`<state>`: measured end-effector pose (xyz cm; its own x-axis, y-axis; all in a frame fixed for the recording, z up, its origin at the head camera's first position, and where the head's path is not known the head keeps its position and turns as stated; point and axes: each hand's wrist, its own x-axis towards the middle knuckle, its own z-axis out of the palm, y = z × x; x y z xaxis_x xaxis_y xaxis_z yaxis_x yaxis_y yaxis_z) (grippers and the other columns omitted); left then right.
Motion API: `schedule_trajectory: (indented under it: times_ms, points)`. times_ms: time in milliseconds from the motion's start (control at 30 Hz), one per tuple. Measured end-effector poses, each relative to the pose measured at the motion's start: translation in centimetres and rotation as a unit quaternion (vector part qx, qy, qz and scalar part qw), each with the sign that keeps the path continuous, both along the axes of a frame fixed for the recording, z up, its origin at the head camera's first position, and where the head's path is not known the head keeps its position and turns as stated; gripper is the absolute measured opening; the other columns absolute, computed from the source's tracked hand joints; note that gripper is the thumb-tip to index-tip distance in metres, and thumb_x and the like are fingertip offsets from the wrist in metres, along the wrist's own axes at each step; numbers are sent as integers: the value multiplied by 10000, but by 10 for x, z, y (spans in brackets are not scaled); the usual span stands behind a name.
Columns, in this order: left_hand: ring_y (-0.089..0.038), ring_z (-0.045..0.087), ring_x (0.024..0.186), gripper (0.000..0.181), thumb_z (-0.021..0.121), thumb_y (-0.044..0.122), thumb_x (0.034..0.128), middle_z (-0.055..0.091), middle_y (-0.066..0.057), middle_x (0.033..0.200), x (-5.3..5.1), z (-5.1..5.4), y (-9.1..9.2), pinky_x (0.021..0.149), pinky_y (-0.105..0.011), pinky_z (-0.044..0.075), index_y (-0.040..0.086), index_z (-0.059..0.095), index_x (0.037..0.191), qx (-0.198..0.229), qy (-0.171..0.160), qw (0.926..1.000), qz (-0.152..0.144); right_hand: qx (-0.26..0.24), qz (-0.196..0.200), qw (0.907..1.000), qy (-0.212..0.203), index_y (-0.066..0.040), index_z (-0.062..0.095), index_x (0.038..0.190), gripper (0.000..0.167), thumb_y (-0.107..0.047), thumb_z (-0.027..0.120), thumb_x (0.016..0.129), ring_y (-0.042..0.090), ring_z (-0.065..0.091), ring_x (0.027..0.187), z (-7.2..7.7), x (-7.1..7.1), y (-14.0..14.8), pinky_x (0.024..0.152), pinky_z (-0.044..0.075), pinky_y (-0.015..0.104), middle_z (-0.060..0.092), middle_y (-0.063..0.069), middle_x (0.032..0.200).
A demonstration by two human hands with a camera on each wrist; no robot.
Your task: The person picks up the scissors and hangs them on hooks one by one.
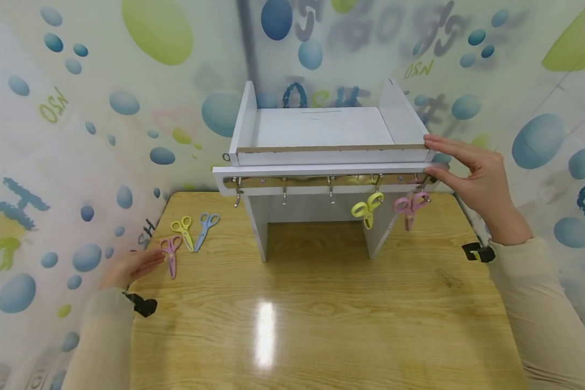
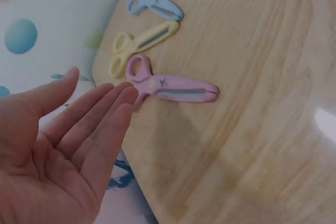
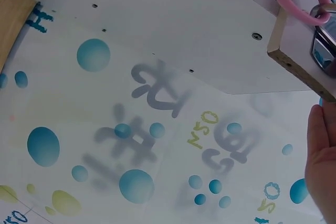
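Note:
My left hand (image 1: pixel 134 266) is at the table's left edge, its fingers extended beside the handles of pink scissors (image 1: pixel 171 260). In the left wrist view, its fingertips overlap one handle loop; contact is unclear. Just behind lie yellow scissors (image 1: pixel 185 232) and blue scissors (image 1: pixel 206 230). My right hand (image 1: pixel 485 181) rests at the right end of a white shelf (image 1: pixel 322 157), fingers straight at the upper edge and thumb by the hook rail (image 1: pixel 307 182). From the rail's right-hand hooks hang another yellow pair of scissors (image 1: pixel 368 208) and a pink pair (image 1: pixel 410 208).
Three hooks at the rail's left and middle, among them the middle hook (image 1: pixel 331 189), hold nothing. The shelf stands at the back of a wooden table (image 1: pixel 322 325), near walls (image 1: pixel 175 108) printed with bubbles. Dark straps (image 1: pixel 143 306) are at both wrists.

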<state>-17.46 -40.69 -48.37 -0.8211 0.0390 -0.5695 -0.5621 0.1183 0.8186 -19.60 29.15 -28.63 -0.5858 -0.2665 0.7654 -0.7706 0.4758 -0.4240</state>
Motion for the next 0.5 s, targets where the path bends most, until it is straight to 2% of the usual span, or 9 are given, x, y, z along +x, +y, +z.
schedule_trajectory:
  times_ms: [67, 133, 200, 233, 333, 400, 467, 500]
  points:
    - [-3, 714, 833, 350, 505, 62, 1032, 731, 132, 884, 4, -4, -3, 912, -276, 577, -68, 532, 1356, 161, -170, 9996, 140, 4, -9, 10000, -3, 91, 695, 1172, 511, 234, 760, 686, 14, 632, 1212, 0, 0, 1, 1055, 458, 163, 694, 32, 1287]
    - [-45, 734, 821, 198, 530, 62, 1021, 751, 87, 861, 8, -6, -5, 903, -299, 582, 27, 705, 1109, 325, -365, 9984, 275, 7, -16, 10000, -12, 90, 695, 1172, 518, 240, 760, 680, 11, 631, 1211, -1, -1, 1, 1054, 458, 161, 693, 19, 1288]
    - [-68, 738, 811, 276, 518, 60, 1024, 754, 65, 848, 11, -8, -6, 886, -305, 589, 118, 753, 892, 413, -536, 9973, 291, 8, -15, 10000, -14, 90, 696, 1172, 522, 243, 759, 677, 10, 631, 1210, 0, -1, 1, 1053, 458, 161, 693, 15, 1287]
    - [-75, 737, 808, 316, 509, 61, 1027, 753, 60, 844, 12, -9, -6, 879, -305, 592, 139, 759, 850, 463, -618, 9965, 312, 7, -14, 10000, -9, 90, 696, 1172, 521, 242, 759, 678, 9, 631, 1210, 0, -1, 0, 1053, 458, 160, 693, 16, 1288]
    - [-85, 737, 780, 338, 520, 60, 1023, 744, 52, 807, 14, -13, -1, 854, -297, 600, 149, 762, 805, 324, -728, 9954, 531, 7, 14, 10000, 40, 94, 696, 1167, 490, 216, 764, 698, 10, 632, 1210, 0, -1, 0, 1050, 460, 160, 694, 28, 1287]
    - [-92, 739, 758, 247, 557, 72, 1009, 741, 50, 780, 13, -15, 3, 827, -297, 606, 88, 755, 862, 42, -646, 9955, 698, -33, 37, 9999, 94, 101, 697, 1158, 449, 183, 768, 722, 11, 634, 1206, 1, 0, -1, 1047, 463, 160, 696, 46, 1283]
    - [-86, 740, 735, 169, 605, 109, 992, 747, 46, 760, 10, -18, 9, 790, -283, 610, -4, 730, 989, -510, -436, 9951, 719, -54, 55, 9999, 129, 106, 695, 1156, 422, 153, 771, 743, 10, 634, 1205, 1, 1, -1, 1045, 464, 159, 695, 52, 1283]
    - [-75, 736, 720, 218, 625, 151, 987, 754, 32, 747, 9, -19, 11, 766, -248, 604, -41, 712, 1041, -957, -294, 9932, 599, -68, 54, 9999, 141, 107, 695, 1154, 413, 142, 772, 750, 9, 635, 1204, 1, 2, -1, 1046, 463, 159, 695, 55, 1283]
